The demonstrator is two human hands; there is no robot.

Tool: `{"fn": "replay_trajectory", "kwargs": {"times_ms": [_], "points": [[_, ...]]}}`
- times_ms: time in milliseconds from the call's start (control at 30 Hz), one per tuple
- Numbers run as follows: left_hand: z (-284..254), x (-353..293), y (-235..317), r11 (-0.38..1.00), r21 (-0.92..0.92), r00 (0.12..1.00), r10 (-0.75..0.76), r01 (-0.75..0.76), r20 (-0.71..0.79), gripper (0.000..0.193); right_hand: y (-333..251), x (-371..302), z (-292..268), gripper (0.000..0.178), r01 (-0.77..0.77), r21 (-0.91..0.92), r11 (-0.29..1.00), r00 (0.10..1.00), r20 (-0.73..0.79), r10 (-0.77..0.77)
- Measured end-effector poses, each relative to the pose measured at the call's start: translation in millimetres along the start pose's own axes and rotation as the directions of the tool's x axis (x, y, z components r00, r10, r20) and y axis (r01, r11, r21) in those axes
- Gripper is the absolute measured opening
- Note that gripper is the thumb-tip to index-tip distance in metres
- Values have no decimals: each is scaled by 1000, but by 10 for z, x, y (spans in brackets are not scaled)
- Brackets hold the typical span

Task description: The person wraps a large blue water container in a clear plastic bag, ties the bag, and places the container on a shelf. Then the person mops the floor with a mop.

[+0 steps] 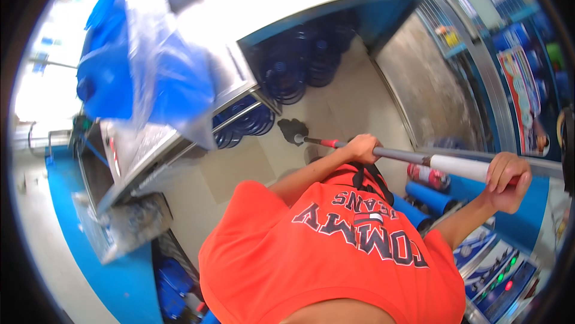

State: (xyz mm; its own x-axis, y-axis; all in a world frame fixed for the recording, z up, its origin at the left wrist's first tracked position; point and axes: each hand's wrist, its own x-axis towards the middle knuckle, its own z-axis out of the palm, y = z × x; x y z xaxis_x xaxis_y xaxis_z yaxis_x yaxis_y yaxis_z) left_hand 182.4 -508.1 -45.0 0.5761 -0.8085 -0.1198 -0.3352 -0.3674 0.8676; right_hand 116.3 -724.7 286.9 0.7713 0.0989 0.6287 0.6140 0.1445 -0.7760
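A mop (402,156) with a grey, red and white handle slants across the view in front of my orange shirt. My left hand (363,148) is wrapped round the middle of the handle. Farther up, by the handle's white end, my right hand (508,181) is closed round it, and the very tip is hidden in the grip. The dark, wet-looking mop head (292,131) lies on the tiled floor (335,108), close to a metal table leg.
Blue water jugs (281,75) stand under the white counter (287,0). At the left, a large blue plastic-wrapped bundle (144,66) rests on a metal table. A control panel with lit buttons (502,277), blue cylinders (428,197) and a red bottle (427,176) are at the right.
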Motion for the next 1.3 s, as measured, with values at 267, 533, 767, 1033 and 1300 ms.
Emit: {"fn": "replay_trajectory", "kwargs": {"times_ms": [267,533,767,1033,1300], "points": [[311,1444,291,972,-18,961,234,-234,145,8,-230,-129,-490,43,7,-301,954,973,-218,-76],[269,2587,306,964,14,957,261,-265,128,34,120,-11,-724,41,-9,-421,907,922,-355,-156],[107,2978,360,948,-7,922,312,-319,231,24,189,79,-933,43,-48,-360,932,889,-441,-125],[74,2839,244,943,-6,880,312,-332,358,16,288,-20,-564,52,-85,-392,916,685,-691,-232],[216,2609,98,935,-43,800,323,-351,505,20,155,-337,-449,49,-147,-369,918,523,-816,-245]]}}
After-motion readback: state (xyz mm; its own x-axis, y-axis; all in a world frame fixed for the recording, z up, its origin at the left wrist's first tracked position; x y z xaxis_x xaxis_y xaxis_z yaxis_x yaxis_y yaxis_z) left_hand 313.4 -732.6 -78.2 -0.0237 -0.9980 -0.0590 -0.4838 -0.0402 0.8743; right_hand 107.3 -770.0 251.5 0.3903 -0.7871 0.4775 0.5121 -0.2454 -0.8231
